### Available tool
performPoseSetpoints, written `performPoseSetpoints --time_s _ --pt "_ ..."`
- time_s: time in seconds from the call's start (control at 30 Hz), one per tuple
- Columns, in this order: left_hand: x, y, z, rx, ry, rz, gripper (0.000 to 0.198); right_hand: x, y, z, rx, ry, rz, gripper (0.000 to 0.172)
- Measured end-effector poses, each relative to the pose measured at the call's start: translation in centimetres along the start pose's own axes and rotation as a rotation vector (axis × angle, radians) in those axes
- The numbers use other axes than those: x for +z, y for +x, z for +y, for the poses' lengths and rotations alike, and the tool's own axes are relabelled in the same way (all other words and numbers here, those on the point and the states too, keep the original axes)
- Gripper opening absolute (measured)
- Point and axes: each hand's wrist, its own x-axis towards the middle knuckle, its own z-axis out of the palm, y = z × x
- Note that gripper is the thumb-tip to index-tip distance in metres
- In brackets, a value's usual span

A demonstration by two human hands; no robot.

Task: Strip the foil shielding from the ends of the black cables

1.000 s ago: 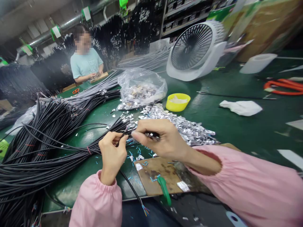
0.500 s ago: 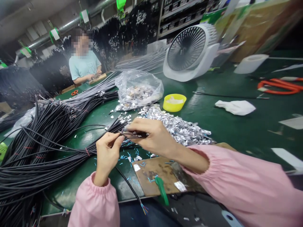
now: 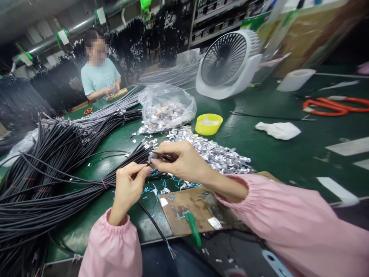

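My left hand (image 3: 131,184) is closed, thumb and finger pinching the end of a black cable (image 3: 148,164). Just right of it, my right hand (image 3: 184,161) is wrapped round a small dark metal tool (image 3: 166,157), mostly hidden by the fingers; its exact kind does not show. The tool's tip lies close to the thin wires at the cable end. Another black cable (image 3: 157,227) with coloured wires bared hangs over the table edge below my hands. Behind them lies a heap of silver foil scraps (image 3: 219,154), and bits of blue wire insulation (image 3: 148,189) are scattered beneath.
Thick bundles of black cable (image 3: 66,192) fill the left side. Beyond my hands are a clear bag of scraps (image 3: 167,107), a yellow dish (image 3: 209,124) and a white fan (image 3: 227,65). Orange-handled scissors (image 3: 328,107) lie right. A co-worker (image 3: 100,79) sits across the table.
The view has shifted slightly. My right hand has turned a little and the dark tool shows less between its fingers. My left hand keeps its pinch on the cable.
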Motion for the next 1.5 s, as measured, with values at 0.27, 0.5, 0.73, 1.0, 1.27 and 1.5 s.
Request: performPoseSetpoints --time_s 0.27,0.5,0.73,1.0,1.27,1.5 --pt "1.0 -0.5 -0.5 0.089 -0.078 0.2 0.006 -0.2 0.4 -0.9 0.389 0.328 -0.164 0.016" --pt "1.0 -0.7 0.1 0.316 0.198 0.378 0.008 -0.3 0.2 -0.4 0.377 0.357 -0.134 0.036" --pt "1.6 -1.1 -0.4 0.444 0.371 0.525 0.011 -0.1 -0.6 -0.9 -0.103 -0.04 0.037 0.024" --pt "2.0 -1.3 -0.1 0.349 0.318 0.519 0.01 0.2 -1.5 -1.0 -0.409 -0.261 -0.001 0.02" --pt "0.8 -0.9 0.3 0.205 0.105 0.345 0.011 -0.1 -1.3 -1.2 -0.274 -0.231 0.21 0.008" --pt "0.6 -0.7 0.4 0.081 -0.091 0.301 0.01 0.0 -1.2 -0.9 -0.034 -0.038 0.058 0.012"
